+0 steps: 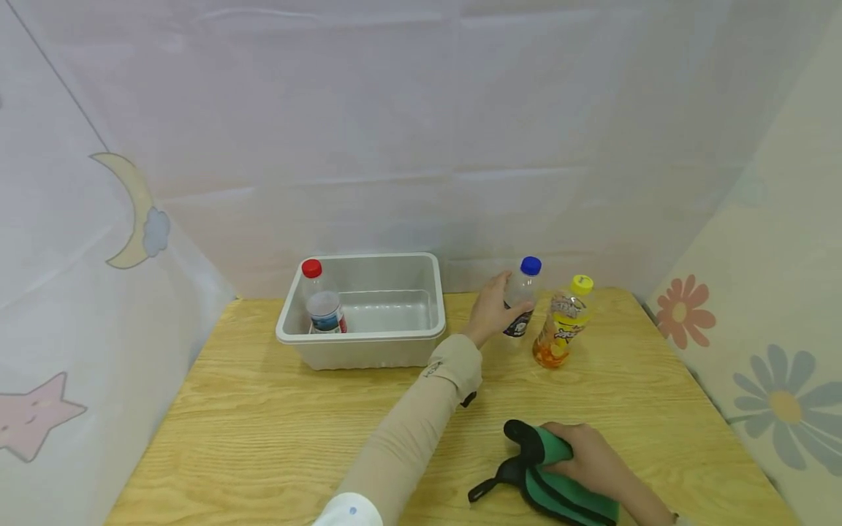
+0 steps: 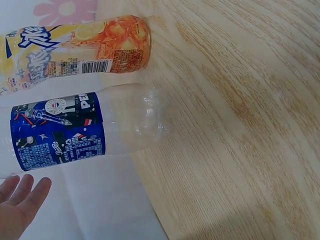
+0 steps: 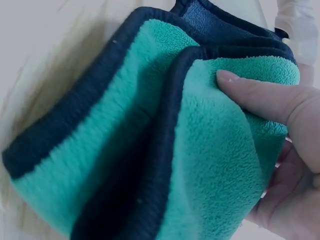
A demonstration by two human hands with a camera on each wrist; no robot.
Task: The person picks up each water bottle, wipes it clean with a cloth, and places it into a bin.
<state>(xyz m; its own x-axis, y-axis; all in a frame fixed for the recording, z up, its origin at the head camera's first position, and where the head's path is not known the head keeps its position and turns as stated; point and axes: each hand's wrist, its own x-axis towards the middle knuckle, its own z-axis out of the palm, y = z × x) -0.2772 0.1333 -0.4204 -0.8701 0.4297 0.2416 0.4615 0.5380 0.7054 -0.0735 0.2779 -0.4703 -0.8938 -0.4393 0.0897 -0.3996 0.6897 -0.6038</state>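
Observation:
My left hand (image 1: 492, 310) reaches to a clear plastic bottle (image 1: 523, 288) with a blue cap and dark label, upright on the table. Fingers and thumb are spread beside it; in the left wrist view the fingertips (image 2: 37, 192) lie just off the bottle's blue label (image 2: 57, 132). Right of it stands a bottle with a yellow cap (image 1: 563, 321) and an orange fruit label. Near the table's front, my right hand (image 1: 588, 456) grips a folded green towel (image 1: 559, 486) with black edging and a black hanging loop. Thumb on top, it pinches the fuzzy cloth (image 3: 215, 130).
A grey-white plastic bin (image 1: 368, 354) stands at the back left of the wooden table (image 1: 263, 438). Inside its left end is a red-capped bottle (image 1: 324, 303). Printed cloth walls (image 1: 329, 131) rise at the back and both sides.

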